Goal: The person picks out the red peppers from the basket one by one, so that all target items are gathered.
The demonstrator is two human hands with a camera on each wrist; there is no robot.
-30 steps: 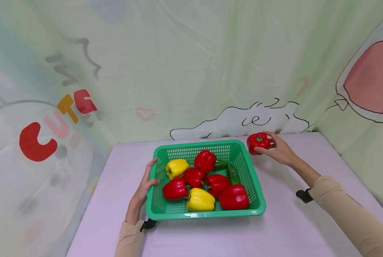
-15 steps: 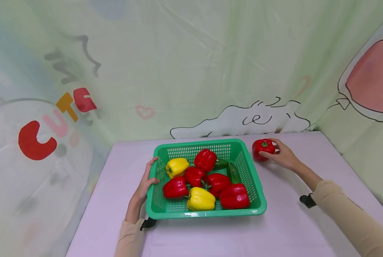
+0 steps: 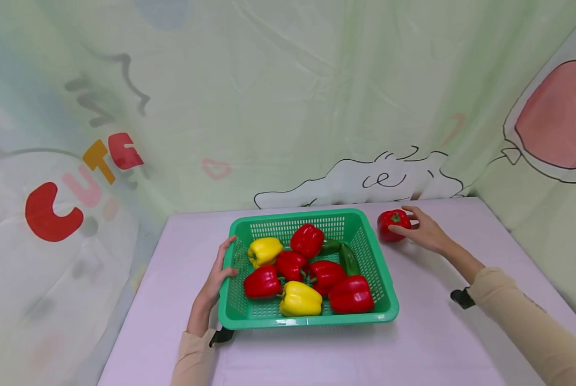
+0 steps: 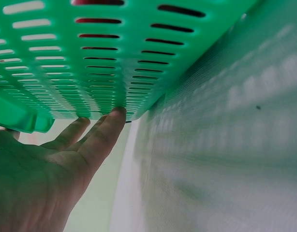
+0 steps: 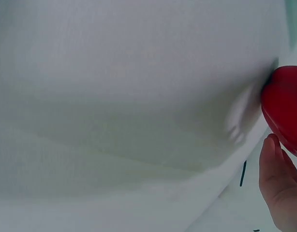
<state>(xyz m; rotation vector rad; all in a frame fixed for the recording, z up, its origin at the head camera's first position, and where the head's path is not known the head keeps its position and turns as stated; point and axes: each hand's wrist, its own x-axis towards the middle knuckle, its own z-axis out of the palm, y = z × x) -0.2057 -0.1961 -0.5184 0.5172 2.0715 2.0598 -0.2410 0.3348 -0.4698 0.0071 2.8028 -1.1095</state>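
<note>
My right hand [image 3: 425, 233] holds a red bell pepper [image 3: 389, 221] on the table, just beyond the basket's right rim, with thumb and fingers on either side of it. In the right wrist view the pepper [image 5: 286, 108] appears at the right edge, a finger [image 5: 279, 179] against it. My left hand [image 3: 215, 276] grips the left side of the green plastic basket [image 3: 312, 323], thumb over the rim. The left wrist view shows its fingers [image 4: 102, 140] extended along the slotted outer wall [image 4: 114, 63]. Inside lie several red bell peppers [image 3: 351, 295], two yellow ones [image 3: 300, 299] and cucumbers [image 3: 349, 260].
A pale lilac table [image 3: 437, 332] carries the basket. Behind it hangs a printed curtain [image 3: 288, 107] that meets the table's back edge and continues along both sides.
Over the last second my right hand has moved the red bell pepper slightly right and down onto the table. The left hand and the basket have stayed in place.
</note>
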